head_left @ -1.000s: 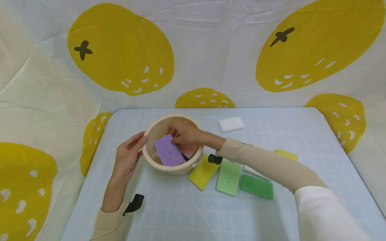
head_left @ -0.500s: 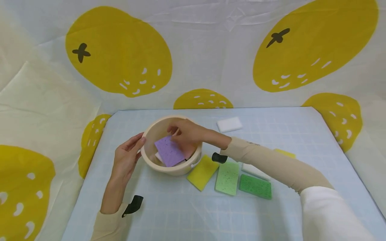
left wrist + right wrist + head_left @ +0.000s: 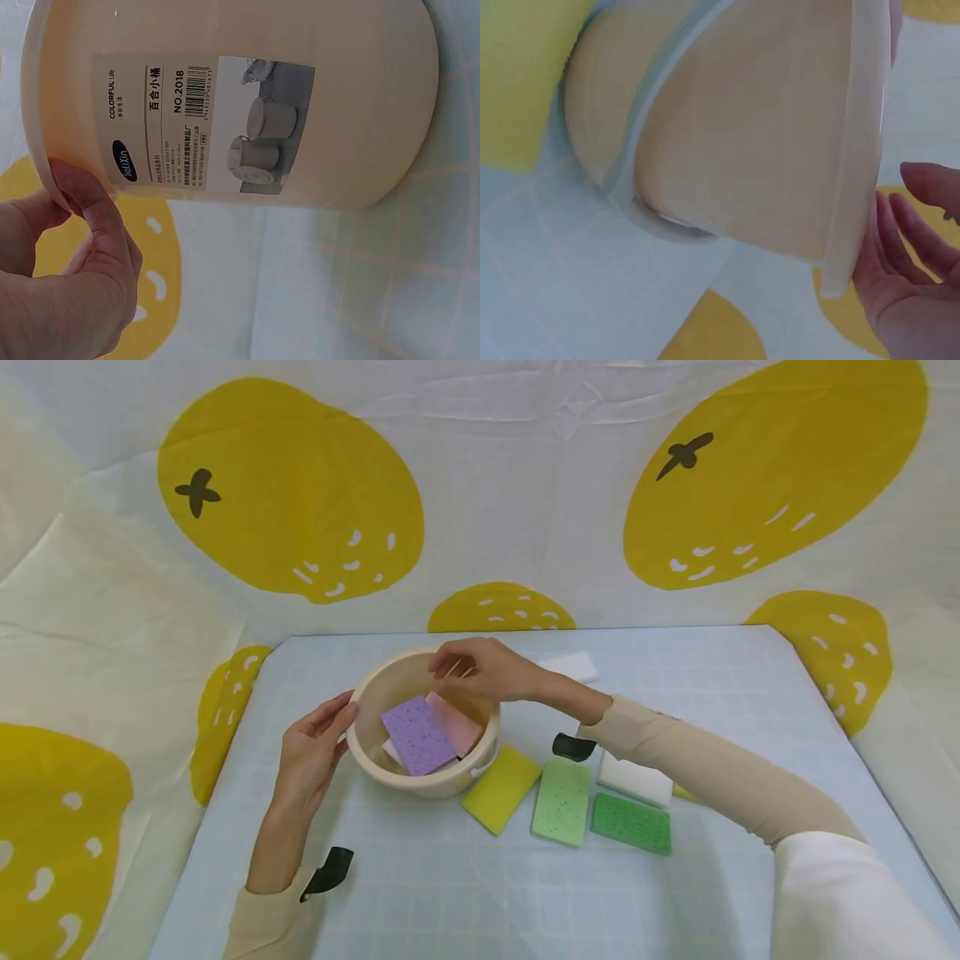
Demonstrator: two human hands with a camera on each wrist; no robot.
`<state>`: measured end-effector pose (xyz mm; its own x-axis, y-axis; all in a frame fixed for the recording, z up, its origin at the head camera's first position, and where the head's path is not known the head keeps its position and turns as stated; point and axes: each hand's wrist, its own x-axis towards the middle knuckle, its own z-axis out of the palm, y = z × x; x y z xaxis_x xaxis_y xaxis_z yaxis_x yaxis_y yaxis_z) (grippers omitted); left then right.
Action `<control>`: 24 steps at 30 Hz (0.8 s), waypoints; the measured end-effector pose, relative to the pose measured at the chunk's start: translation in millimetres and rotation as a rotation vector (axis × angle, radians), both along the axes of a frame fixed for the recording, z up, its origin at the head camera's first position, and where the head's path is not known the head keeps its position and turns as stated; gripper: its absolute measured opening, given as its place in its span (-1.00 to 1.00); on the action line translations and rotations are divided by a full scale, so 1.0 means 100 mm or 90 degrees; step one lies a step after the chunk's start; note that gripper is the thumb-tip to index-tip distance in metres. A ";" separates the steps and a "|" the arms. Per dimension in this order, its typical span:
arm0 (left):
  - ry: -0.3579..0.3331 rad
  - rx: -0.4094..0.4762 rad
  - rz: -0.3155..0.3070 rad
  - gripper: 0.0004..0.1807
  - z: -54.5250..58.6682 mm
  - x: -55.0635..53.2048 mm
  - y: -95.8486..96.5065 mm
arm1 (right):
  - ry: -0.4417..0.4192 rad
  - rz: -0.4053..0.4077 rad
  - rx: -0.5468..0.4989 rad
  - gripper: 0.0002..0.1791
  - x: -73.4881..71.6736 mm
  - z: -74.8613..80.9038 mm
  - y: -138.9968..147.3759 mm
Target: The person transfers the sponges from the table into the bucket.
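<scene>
On the left part of the tabletop (image 3: 450, 893), we see a cream bucket (image 3: 420, 787) with a purple sponge (image 3: 420, 739) lying inside it. Within the bucket, a pink sponge (image 3: 457, 727) sits just right of the purple one, and a white corner (image 3: 392, 752) shows at the purple sponge's left. Our left hand (image 3: 311, 756) pinches the bucket's left rim between thumb and fingers, beside a printed label (image 3: 202, 127) on the wall. Our right hand (image 3: 487, 668) hangs over the bucket's far right edge, its fingers loosely bent and the thumb apart from them; we cannot tell whether it touches the rim. Right of the bucket lie a yellow sponge (image 3: 501, 789), a light green sponge (image 3: 561, 802), a dark green sponge (image 3: 632, 823) and a white sponge (image 3: 636, 778). Farther back, a second white sponge (image 3: 573, 666) is partly hidden behind our right hand and wrist.
</scene>
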<state>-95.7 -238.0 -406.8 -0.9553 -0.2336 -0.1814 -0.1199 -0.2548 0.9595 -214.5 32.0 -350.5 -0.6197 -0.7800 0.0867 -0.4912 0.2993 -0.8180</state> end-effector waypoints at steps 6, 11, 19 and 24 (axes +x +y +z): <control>-0.006 -0.007 0.001 -0.48 0.00 -0.01 0.00 | -0.016 -0.004 -0.050 -0.75 -0.03 0.04 0.15; -0.010 -0.006 0.006 -0.46 0.00 -0.01 0.00 | -0.039 -0.011 -0.077 -0.76 -0.06 0.06 0.28; -0.009 -0.006 0.008 -0.48 0.00 0.00 0.00 | -0.044 -0.032 -0.103 -0.77 -0.14 0.01 0.51; -0.008 -0.004 0.011 -0.50 -0.01 -0.01 0.01 | -0.048 -0.058 -0.096 -0.76 -0.19 -0.04 0.66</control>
